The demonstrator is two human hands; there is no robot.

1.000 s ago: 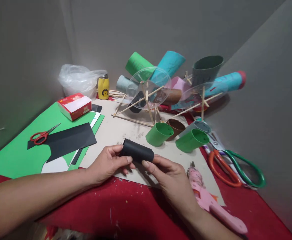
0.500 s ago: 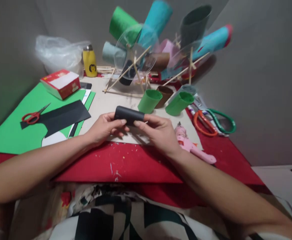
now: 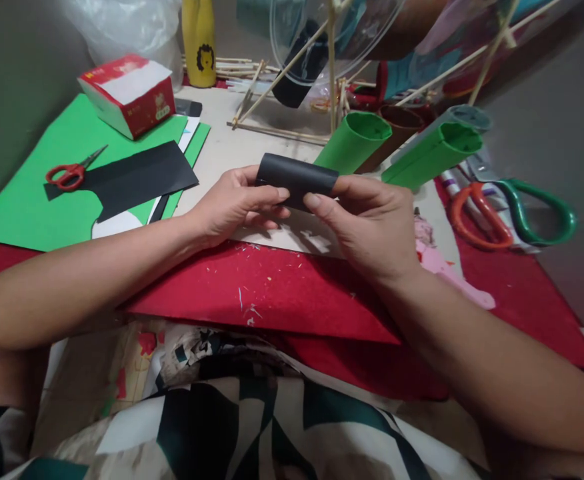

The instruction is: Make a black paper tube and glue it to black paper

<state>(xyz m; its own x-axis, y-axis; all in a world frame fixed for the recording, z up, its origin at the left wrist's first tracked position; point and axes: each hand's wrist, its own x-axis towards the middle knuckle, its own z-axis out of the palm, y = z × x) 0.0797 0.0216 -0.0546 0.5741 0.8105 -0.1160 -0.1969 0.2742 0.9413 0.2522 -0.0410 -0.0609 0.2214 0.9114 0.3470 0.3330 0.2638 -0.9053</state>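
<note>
A black paper roll (image 3: 297, 179) lies sideways between both my hands, above a grey cardboard sheet (image 3: 227, 150). My left hand (image 3: 235, 203) pinches its left end with thumb and fingers closed. My right hand (image 3: 372, 223) grips the right end, thumb underneath. Two green paper tubes (image 3: 355, 141) (image 3: 432, 155) lie just behind the roll, with a brown tube (image 3: 397, 127) between them.
Small red scissors (image 3: 69, 173) rest on black paper (image 3: 142, 175) over green paper (image 3: 27, 207) at left. A red and white box (image 3: 129, 93), a yellow bottle (image 3: 199, 40), a stick frame (image 3: 292, 67), large scissors (image 3: 512, 213) and a pink glue gun (image 3: 442, 263) surround the red cloth (image 3: 292, 293).
The view has tilted down and come closer, so my lap now shows. Both hands still hold the black roll, drawn slightly nearer to me.
</note>
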